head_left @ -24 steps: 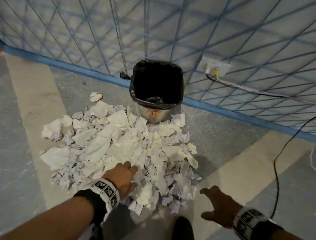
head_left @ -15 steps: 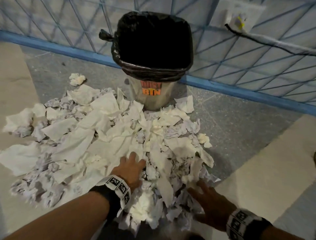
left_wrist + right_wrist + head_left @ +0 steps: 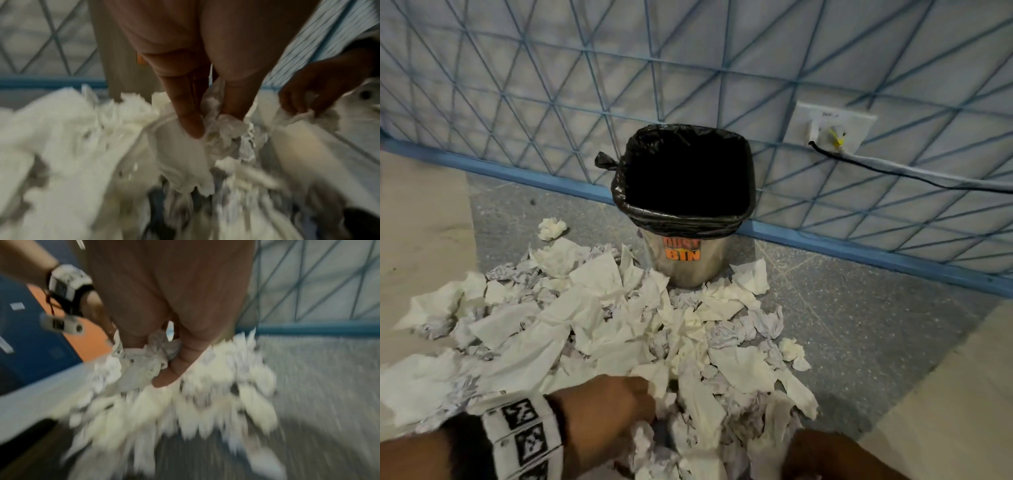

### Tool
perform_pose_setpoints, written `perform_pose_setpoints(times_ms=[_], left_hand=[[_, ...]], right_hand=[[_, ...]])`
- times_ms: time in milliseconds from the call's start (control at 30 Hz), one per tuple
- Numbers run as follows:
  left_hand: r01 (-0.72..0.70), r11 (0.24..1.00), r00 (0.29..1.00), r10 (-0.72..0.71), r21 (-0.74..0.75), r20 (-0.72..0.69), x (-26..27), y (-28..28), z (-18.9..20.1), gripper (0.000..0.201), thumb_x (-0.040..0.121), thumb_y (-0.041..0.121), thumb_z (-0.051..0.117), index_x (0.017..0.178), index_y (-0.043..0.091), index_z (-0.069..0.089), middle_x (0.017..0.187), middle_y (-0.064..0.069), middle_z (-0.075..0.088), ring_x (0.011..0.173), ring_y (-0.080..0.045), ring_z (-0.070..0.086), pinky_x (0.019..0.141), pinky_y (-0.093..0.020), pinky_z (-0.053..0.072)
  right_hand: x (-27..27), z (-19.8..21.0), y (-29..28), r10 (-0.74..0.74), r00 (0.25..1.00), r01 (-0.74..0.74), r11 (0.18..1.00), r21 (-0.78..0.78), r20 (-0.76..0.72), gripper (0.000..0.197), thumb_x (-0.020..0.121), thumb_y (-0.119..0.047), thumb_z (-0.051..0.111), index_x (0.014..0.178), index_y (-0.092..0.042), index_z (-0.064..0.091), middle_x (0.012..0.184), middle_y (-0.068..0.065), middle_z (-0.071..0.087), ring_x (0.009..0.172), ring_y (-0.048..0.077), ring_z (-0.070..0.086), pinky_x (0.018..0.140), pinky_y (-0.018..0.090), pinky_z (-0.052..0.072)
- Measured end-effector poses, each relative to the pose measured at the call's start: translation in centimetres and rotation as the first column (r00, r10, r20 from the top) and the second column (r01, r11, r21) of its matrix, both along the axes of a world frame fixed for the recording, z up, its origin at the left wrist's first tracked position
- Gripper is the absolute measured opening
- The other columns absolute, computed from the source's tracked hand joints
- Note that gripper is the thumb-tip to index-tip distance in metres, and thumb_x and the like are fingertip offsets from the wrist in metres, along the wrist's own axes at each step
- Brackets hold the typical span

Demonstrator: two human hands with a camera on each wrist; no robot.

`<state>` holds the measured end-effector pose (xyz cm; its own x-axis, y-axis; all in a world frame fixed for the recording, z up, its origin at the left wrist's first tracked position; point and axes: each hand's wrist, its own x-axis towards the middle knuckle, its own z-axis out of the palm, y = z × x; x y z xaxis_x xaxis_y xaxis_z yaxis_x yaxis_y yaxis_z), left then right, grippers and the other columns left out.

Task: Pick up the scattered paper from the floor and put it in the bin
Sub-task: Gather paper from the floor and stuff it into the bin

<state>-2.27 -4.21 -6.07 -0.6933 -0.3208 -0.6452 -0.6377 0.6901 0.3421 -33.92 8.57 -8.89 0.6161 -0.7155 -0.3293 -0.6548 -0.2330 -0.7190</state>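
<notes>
A wide heap of crumpled white paper [image 3: 592, 329] covers the floor in front of a steel bin [image 3: 685, 267] lined with a black bag and labelled DUST BIN. My left hand [image 3: 619, 407] is dug into the near edge of the heap, and in the left wrist view its fingers [image 3: 189, 113] curl round a crumpled wad [image 3: 228, 128]. My right hand [image 3: 822, 455] sits low at the heap's near right side. The right wrist view shows its thumb and fingers [image 3: 176, 368] closed on a bunch of paper [image 3: 152, 356].
The bin stands against a wall with a blue diamond pattern and a blue skirting [image 3: 859, 246]. A wall socket [image 3: 832, 128] with a black cable [image 3: 928, 178] is right of the bin. One loose paper ball [image 3: 551, 228] lies left of the bin.
Both hands went from lying spread on the heap to closing round paper. The right hand came in from the bare floor onto the pile. The head view tilted up.
</notes>
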Motion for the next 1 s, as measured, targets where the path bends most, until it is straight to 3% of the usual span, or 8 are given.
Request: perform_pose_setpoints(times_ms=[133,267,433,567,667,767,867,1000], left_hand=[[-0.158,0.958,0.969,0.103,-0.241,-0.225,-0.1,-5.0,12.0,0.026,0.08,0.049,0.06,0.104,0.042,0.055,0.096,0.024,0.053,0.086,0.008,0.053,0.075,-0.009,0.043],[-0.481,0.799,0.801,0.233,-0.36,-0.552,-2.7,-10.1,18.9,0.028,0.07,0.049,0.074,0.094,0.039,0.064,0.081,0.016,0.064,0.071,0.001,0.059,0.067,-0.019,0.048],[-0.695,0.66,0.653,0.414,-0.285,-0.634,-6.2,-16.2,15.8,0.03,0.074,0.035,0.075,0.102,0.028,0.066,0.09,0.006,0.069,0.078,-0.013,0.064,0.072,-0.021,0.043],[-0.753,0.569,0.643,0.532,-0.329,-0.551,-6.8,-18.0,9.5,0.049,0.08,0.028,0.069,0.127,0.023,0.055,0.124,-0.003,0.062,0.11,-0.025,0.059,0.093,-0.025,0.042],[-0.768,0.538,0.615,0.467,-0.348,-0.636,-6.7,-17.2,8.3,0.049,0.082,0.03,0.064,0.13,0.024,0.052,0.13,-0.005,0.059,0.113,-0.027,0.058,0.099,-0.034,0.044],[-0.755,0.543,0.58,0.291,-0.368,-0.761,-7.2,-13.8,9.0,0.035,0.087,0.028,0.059,0.12,0.019,0.06,0.119,-0.004,0.062,0.1,-0.021,0.062,0.087,-0.027,0.042],[-0.627,0.684,0.6,0.12,-0.372,-0.791,-7.7,-9.3,6.9,0.023,0.086,0.034,0.055,0.099,0.018,0.067,0.091,-0.002,0.064,0.079,-0.019,0.061,0.073,-0.028,0.045],[-0.305,0.908,0.892,0.166,-0.287,-0.421,-8.4,-4.3,-0.5,0.04,0.083,0.055,0.05,0.108,0.026,0.06,0.101,0.005,0.058,0.096,-0.019,0.059,0.079,-0.032,0.05]], right_hand=[[1.3,11.0,-7.5,-0.205,0.978,0.194,0.954,-0.229,-0.027,0.019,0.081,-0.054,0.059,0.089,-0.038,0.067,0.092,-0.022,0.062,0.085,-0.002,0.061,0.066,0.006,0.045],[2.9,16.4,-16.1,-0.445,0.88,0.462,0.723,-0.513,0.166,0.013,0.077,-0.04,0.07,0.082,-0.028,0.068,0.077,-0.013,0.064,0.074,-0.003,0.059,0.066,0.012,0.043],[5.6,13.4,-25.6,-0.643,0.736,0.638,0.554,-0.536,0.212,0.019,0.079,-0.031,0.071,0.092,-0.017,0.071,0.08,-0.003,0.067,0.071,0.003,0.059,0.069,0.014,0.044],[5.5,10.5,-26.5,-0.652,0.752,0.617,0.647,-0.448,0.095,0.049,0.081,-0.034,0.068,0.126,-0.018,0.058,0.128,0.004,0.06,0.118,0.018,0.055,0.099,0.024,0.039],[4.6,10.7,-24.0,-0.616,0.765,0.631,0.659,-0.409,0.188,0.05,0.083,-0.027,0.067,0.13,-0.021,0.053,0.13,-0.001,0.058,0.11,0.014,0.06,0.097,0.027,0.047],[2.9,11.1,-20.2,-0.606,0.74,0.669,0.617,-0.414,0.293,0.037,0.085,-0.025,0.066,0.121,-0.025,0.059,0.117,-0.008,0.063,0.095,0.005,0.063,0.082,0.013,0.049],[1.1,8.8,-15.0,-0.621,0.736,0.671,0.614,-0.416,0.269,0.02,0.084,-0.025,0.068,0.104,-0.025,0.065,0.099,-0.011,0.065,0.085,0.0,0.061,0.077,0.015,0.049],[-1.3,0.3,-7.7,-0.545,0.82,0.518,0.836,-0.182,-0.173,0.036,0.08,-0.042,0.069,0.113,-0.034,0.057,0.114,-0.005,0.056,0.102,0.009,0.055,0.092,0.034,0.048]])
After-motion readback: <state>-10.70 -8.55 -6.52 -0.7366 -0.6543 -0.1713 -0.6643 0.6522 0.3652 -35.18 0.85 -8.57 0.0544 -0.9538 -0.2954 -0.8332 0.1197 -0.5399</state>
